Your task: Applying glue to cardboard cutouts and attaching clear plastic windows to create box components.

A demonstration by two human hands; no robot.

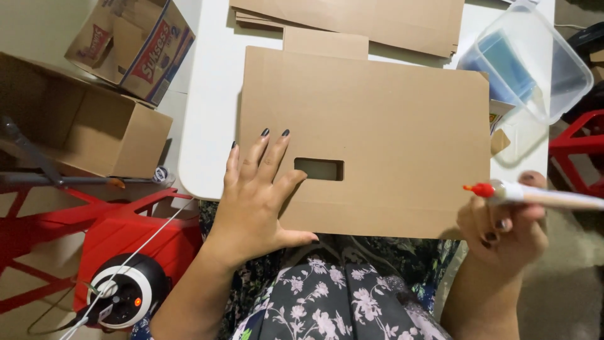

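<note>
Nearest the camera is the person's lap, covered in dark cloth with a pale flower print (327, 302). The near edge of a flat cardboard sheet (390, 119) hangs over it, past the near edge of the white worktop (207, 94); the overhang seems to bring the sheet close for working on.

The left hand (255, 195) lies palm down on the sheet's near left part, fingers (272, 151) spread wide and flat, gripping nothing. The thumb points toward the near edge, and the fingertips stop just left of a rectangular slot (319, 169) cut through the card. That flat press looks meant to keep the sheet from sliding.

The right hand (503, 233) is off the sheet's near right corner, clear of the card, with its fingers curled around a slim white glue bottle (541, 196). The bottle's red nozzle (481, 189) points left toward the sheet, hovering just beyond the sheet's right edge, apparently held ready rather than touching.

Farther off, a clear plastic tub (553, 69) with something blue inside sits at the worktop's far right corner, within the right hand's reach. More flat cardboard (352, 22) is stacked along the far edge. To the left, off the worktop, stand open cartons (82, 126) and a red frame (145, 214) bearing a black-and-white reel (123, 293).
</note>
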